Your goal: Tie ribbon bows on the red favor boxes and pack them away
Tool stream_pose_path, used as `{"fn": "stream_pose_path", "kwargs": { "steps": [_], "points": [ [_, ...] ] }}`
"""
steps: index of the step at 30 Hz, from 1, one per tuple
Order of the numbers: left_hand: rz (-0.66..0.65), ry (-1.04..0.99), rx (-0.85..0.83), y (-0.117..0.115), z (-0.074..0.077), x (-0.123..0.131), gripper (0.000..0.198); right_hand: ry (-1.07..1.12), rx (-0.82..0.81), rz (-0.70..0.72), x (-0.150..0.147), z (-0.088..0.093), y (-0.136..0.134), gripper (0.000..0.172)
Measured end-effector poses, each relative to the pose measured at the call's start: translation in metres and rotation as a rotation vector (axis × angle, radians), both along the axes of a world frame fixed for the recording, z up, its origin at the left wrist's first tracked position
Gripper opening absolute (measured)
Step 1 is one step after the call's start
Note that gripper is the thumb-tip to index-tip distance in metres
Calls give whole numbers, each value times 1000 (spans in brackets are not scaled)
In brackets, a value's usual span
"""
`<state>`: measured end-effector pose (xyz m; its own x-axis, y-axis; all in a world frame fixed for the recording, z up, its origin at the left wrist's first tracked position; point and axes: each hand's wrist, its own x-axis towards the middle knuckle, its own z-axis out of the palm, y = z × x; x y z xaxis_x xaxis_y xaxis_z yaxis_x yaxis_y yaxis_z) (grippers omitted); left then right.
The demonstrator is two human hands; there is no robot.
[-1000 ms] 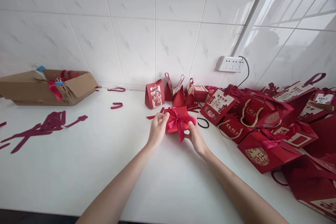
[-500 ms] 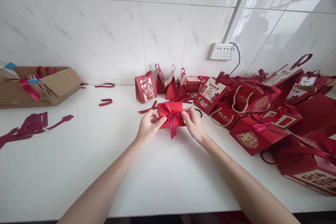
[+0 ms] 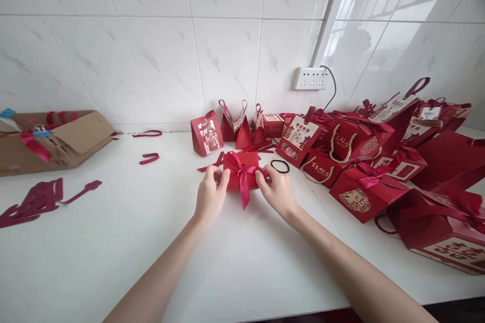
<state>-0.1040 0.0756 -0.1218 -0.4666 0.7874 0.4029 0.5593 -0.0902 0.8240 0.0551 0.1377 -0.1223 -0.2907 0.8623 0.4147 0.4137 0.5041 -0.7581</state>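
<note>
A small red gift box (image 3: 230, 162) sits on the white table in front of me, tied with a crimson satin ribbon bow (image 3: 244, 177) whose tail hangs over its front. My left hand (image 3: 210, 193) is closed at the box's left side, with thumb and forefinger against its edge. On the right, my right hand (image 3: 278, 193) pinches the bow's right loop beside the box. The fingertips behind the box are partly hidden. Just beyond my right hand lies a black elastic band (image 3: 280, 166).
Several red gift boxes (image 3: 367, 192) crowd the right side; smaller peaked boxes (image 3: 207, 133) stand along the tiled wall. At left are a cardboard box (image 3: 81, 136) and a heap of dark red strips (image 3: 36, 202). A power strip (image 3: 311, 78) is on the wall.
My view has shifted slightly. The left hand has moved from the bow's left loop to the box's left edge. The right hand stays at the bow's right side, and the black band shows more fully.
</note>
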Motion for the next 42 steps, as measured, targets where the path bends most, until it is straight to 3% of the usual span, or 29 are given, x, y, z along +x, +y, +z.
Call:
{"fn": "stream_pose_path", "kwargs": {
  "steps": [6,11,13,15,20,22,26,29,31,35,38,42],
  "points": [
    [-74,81,28,2,3,2,36,-85,141,-95,3,-3,6,24],
    [-26,96,31,0,7,0,30,-244,471,-111,3,-6,6,26],
    [-8,94,27,1,5,1,28,-261,520,-99,1,-8,3,26],
    [-8,75,42,3,1,2,27,-212,449,-75,-1,-8,1,24],
    [-125,-46,64,8,-9,5,26,85,-21,14,3,-3,7,32],
    [-175,-69,54,9,-10,4,26,134,-113,8,6,-1,10,35],
    [-279,-27,59,10,-12,4,26,141,30,-61,7,1,12,29],
    [-357,-66,66,8,-12,8,24,170,132,2,7,3,12,22],
    [-377,-186,59,6,-10,11,38,182,106,47,8,4,12,21],
    [-262,-354,31,4,-2,11,51,166,117,132,9,3,10,19],
    [-146,-206,113,4,1,7,50,56,237,251,8,0,6,15],
    [-128,-26,147,5,-2,4,31,7,316,292,8,-2,5,12]
  ]
}}
